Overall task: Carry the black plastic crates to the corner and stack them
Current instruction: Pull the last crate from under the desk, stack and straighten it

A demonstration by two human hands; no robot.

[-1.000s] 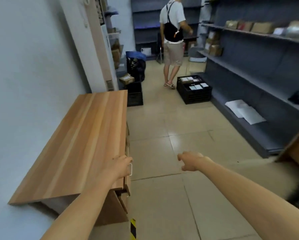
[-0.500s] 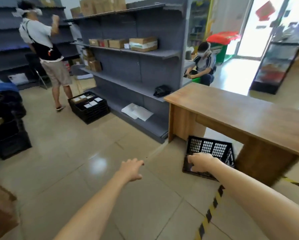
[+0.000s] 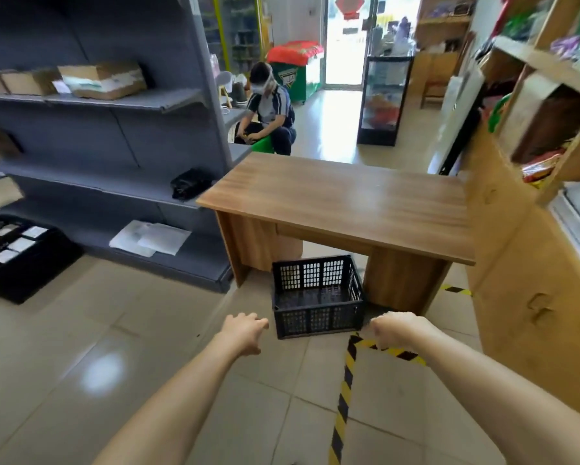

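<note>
An empty black plastic crate with perforated walls stands on the tiled floor, half under the front of a wooden desk. My left hand reaches forward just left of the crate's near corner, fingers loosely curled, holding nothing. My right hand hovers just right of the crate, fingers curled in, also holding nothing. Neither hand touches the crate. A second black crate holding white packets sits on the floor at the far left.
Grey metal shelving with cardboard boxes runs along the left. A wooden cabinet lines the right. Yellow-black tape marks the floor. A person sits behind the desk near the doorway.
My view has swung right, from the left wall and desk to face the desk with the crate. Both hands now flank the crate; the right hand came off its rim.
</note>
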